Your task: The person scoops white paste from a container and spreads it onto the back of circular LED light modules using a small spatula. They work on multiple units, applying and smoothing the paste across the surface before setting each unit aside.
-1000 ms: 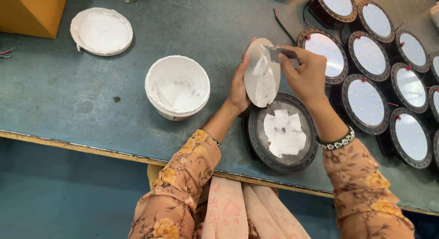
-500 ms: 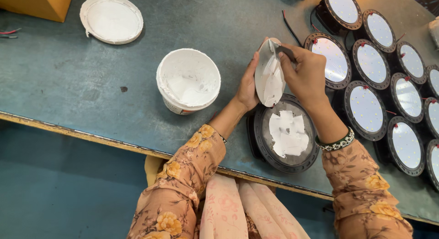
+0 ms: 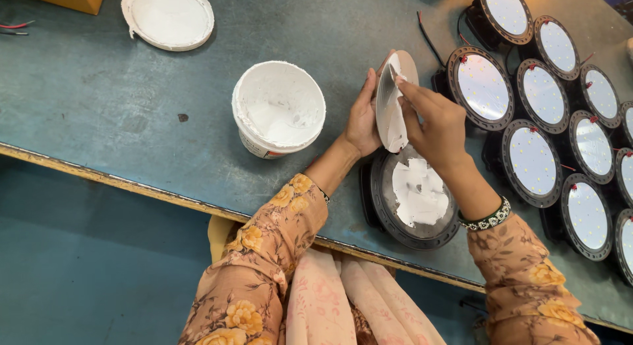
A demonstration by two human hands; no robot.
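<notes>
A: What sits at the far left of the frame?

B: At the upper left, a round white lid [image 3: 169,16] lies flat on the blue-green table [image 3: 86,114]. Right of it, near the centre, stands an open white tub [image 3: 279,108] smeared inside with white paste.

A: And the hands?

B: Just right of the tub, the left hand [image 3: 363,117] props a round disc [image 3: 393,99] on edge, tilted, its fingers pressed together along the disc's back and the thumb at its lower rim. The disc stands in the upper middle of the frame, directly above a dark round housing [image 3: 413,198] that lies at the table's near edge with white patches spread across its face.

A: The other hand?

B: The right hand [image 3: 436,126] touches the disc's front, with its fingers curled and a fingertip laid on the white-coated face near the top. A beaded bracelet [image 3: 488,218] circles that wrist.

A: Farther right?

B: Rows of round lamp units [image 3: 531,157] with dark rims and pale faces fill the right side.
</notes>
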